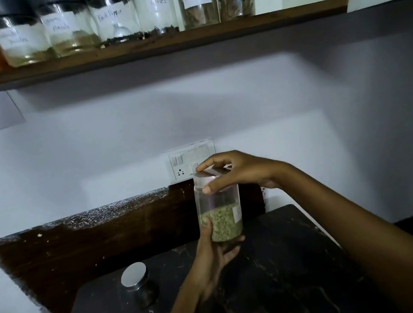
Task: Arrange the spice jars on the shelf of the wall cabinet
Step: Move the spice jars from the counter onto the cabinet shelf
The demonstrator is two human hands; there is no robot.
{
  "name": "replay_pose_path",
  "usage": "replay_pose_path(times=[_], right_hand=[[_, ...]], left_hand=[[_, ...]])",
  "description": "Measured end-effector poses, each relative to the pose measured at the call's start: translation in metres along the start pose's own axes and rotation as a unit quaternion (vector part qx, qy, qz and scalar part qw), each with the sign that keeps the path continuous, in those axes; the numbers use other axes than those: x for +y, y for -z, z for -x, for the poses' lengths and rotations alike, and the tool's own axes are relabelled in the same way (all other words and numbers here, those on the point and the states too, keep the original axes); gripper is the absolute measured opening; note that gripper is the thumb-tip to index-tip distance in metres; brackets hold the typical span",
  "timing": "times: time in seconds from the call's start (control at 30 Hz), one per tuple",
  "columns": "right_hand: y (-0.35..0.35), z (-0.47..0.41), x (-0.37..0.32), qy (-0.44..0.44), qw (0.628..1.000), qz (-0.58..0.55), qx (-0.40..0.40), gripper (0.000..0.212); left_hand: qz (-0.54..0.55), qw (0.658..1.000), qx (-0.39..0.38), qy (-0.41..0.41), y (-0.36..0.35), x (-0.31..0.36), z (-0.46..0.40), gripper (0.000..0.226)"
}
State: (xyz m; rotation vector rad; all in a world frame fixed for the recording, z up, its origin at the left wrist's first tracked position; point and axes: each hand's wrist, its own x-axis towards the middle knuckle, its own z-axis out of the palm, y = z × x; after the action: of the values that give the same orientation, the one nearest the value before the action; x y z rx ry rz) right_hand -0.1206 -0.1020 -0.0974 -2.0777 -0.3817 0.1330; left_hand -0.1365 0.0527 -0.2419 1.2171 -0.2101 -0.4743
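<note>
Head view: a clear spice jar [219, 211] is being held upright above the dark marble counter [281, 277], below the wooden shelf [148, 45]. Greenish seeds are filling its lower third; a white label is showing on its right side. The left hand [213, 255] is gripping its base. The right hand [236, 170] is grasping its silver lid [209, 174].

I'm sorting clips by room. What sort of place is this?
Likely a home kitchen: labelled spice jars on a wooden shelf, a dark stone counter, and a wall socket.
</note>
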Motion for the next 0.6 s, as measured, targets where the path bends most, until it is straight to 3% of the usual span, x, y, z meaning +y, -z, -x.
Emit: replay_pose_path(times=[0.2, 0.27, 0.43, 0.6], right_hand=[[-0.014, -0.012, -0.013, 0.008, 0.974, 0.015, 0.228, 0.049], [-0.014, -0.012, -0.019, 0.004, 0.975, 0.023, 0.219, 0.05], [-0.007, -0.001, -0.031, -0.024, 0.996, -0.041, 0.077, 0.042], [-0.018, -0.002, -0.032, -0.008, 0.979, -0.064, 0.194, 0.039]], left_hand=[[0.018, 0.998, -0.061, -0.002, -0.012, 0.015, 0.001, 0.077], [0.031, 0.998, -0.062, 0.003, -0.012, 0.018, 0.001, 0.08], [0.092, 0.993, -0.08, 0.007, -0.009, 0.023, 0.004, 0.079], [0.104, 0.989, -0.108, 0.005, -0.006, 0.035, 0.008, 0.075]])
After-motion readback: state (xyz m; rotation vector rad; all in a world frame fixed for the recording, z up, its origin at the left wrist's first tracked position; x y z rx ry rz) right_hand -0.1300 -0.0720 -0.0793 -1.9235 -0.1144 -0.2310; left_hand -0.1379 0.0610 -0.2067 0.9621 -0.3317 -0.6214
